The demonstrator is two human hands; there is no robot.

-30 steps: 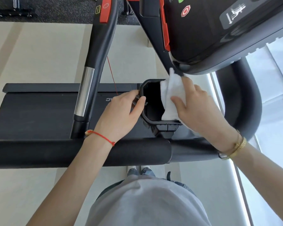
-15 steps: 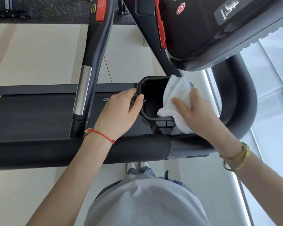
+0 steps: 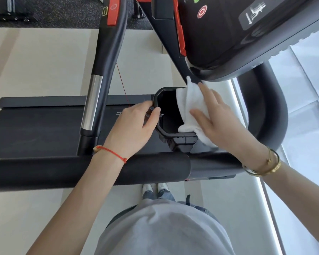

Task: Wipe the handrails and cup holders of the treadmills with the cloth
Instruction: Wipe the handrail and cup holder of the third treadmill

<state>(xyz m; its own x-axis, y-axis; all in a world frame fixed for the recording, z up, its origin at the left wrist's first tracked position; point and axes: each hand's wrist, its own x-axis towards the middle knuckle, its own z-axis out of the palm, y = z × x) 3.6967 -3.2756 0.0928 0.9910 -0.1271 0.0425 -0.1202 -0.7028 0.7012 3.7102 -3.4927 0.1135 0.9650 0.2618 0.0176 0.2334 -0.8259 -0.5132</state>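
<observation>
**Cup holder under the cloth, head view**

Black plastic cup holder (image 3: 159, 115) with an angular, open-topped rim, mounted just beyond the padded black front handrail (image 3: 92, 170) and below the dark console (image 3: 228, 34). Interior dark; inside, only the folded white cloth (image 3: 189, 109), draped over the right-hand rim, one part hanging down the inner wall, another part trailing outside toward the near right corner. Upper tip of cloth reaching up to the lower edge of the console.

Right hand (image 3: 217, 118) laid flat on the cloth, fingers extended and slightly spread, pointing toward the console, thumb angled along the cloth toward the holder's opening; pressing rather than clutching. Gold bangles (image 3: 265, 166) on the right wrist.

Left hand (image 3: 134, 124) bracing the holder's left rim, thumb and forefinger curled and pinching that edge, remaining fingers tucked beneath. Red string bracelet (image 3: 112, 153) on the left wrist, forearm crossing over the padded handrail.

Left of the holder, black side handrail with chrome section (image 3: 91, 102) and red panel; beyond, black running belt (image 3: 39, 126).
</observation>
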